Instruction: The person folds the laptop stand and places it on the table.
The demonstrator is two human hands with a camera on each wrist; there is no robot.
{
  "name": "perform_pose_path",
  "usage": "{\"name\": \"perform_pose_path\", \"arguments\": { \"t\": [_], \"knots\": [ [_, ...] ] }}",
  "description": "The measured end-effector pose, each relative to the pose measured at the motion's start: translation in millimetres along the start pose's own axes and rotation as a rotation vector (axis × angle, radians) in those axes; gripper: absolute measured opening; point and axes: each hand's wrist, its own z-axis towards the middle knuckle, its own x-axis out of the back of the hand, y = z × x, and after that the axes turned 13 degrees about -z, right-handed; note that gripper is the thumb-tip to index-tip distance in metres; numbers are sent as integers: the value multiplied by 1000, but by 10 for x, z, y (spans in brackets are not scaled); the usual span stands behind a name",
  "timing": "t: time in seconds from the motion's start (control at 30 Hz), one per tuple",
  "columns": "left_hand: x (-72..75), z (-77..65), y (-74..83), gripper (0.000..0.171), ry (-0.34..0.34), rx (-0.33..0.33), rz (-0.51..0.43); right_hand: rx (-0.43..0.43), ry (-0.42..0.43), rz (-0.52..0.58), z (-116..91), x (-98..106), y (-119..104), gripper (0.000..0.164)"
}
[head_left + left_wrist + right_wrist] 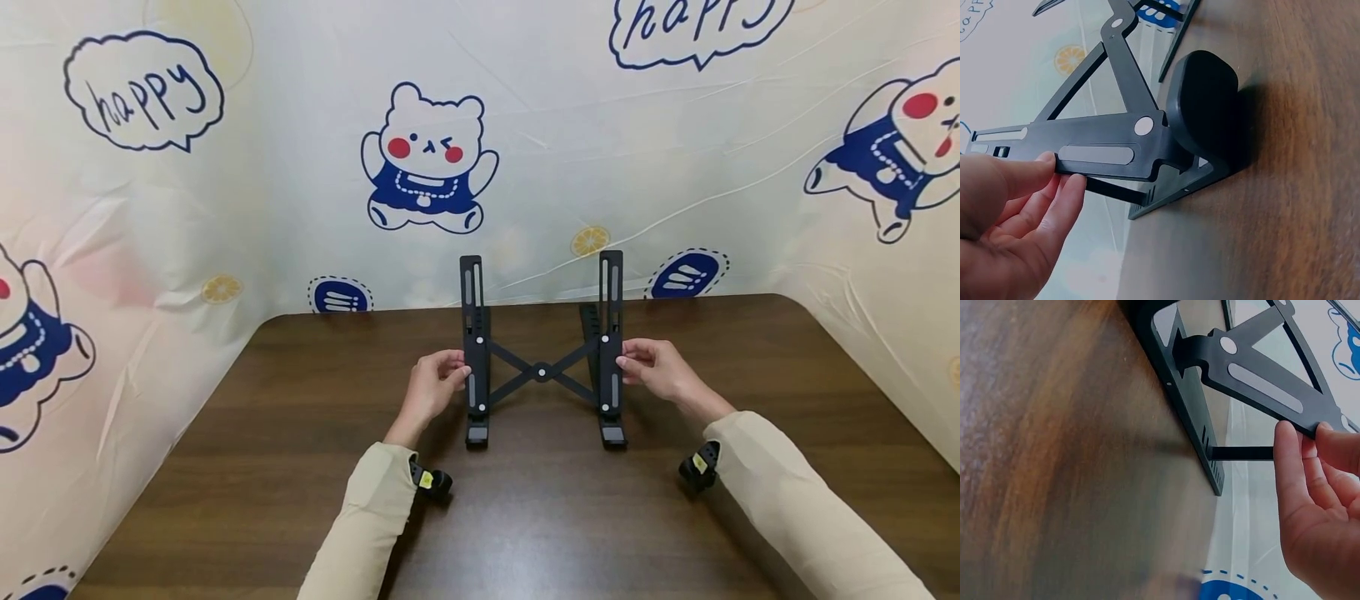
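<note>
A black folding laptop stand (542, 372) stands unfolded on the table, its two side arms joined by an X-shaped brace with a round hub. My left hand (433, 385) pinches the outer edge of the left arm between thumb and fingers. On the opposite side, my right hand (662, 372) pinches the right arm's outer edge in the same way. In the left wrist view, the left arm (1104, 134) slopes up from its base, with a grey pad along it and a curved front lip. The right wrist view shows a support strut meeting the slotted base (1194, 419).
The brown wooden table (510, 533) extends around the stand. Behind it hangs a pale cloth (540, 192) printed with cartoon bears, which also covers both sides. A black wrist camera (432, 481) sits at the left cuff and another camera (700, 467) at the right.
</note>
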Motion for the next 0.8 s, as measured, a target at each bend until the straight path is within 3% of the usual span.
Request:
{"name": "perform_pose_path", "arguments": {
  "t": [0.37, 0.8],
  "knots": [
    [37, 29, 21, 22, -70, 51, -14, -37, -101, 68, 45, 48, 31, 28],
    [16, 34, 14, 26, -99, 65, -43, -5, -133, 81, 73, 24, 9, 25]
  ]
}}
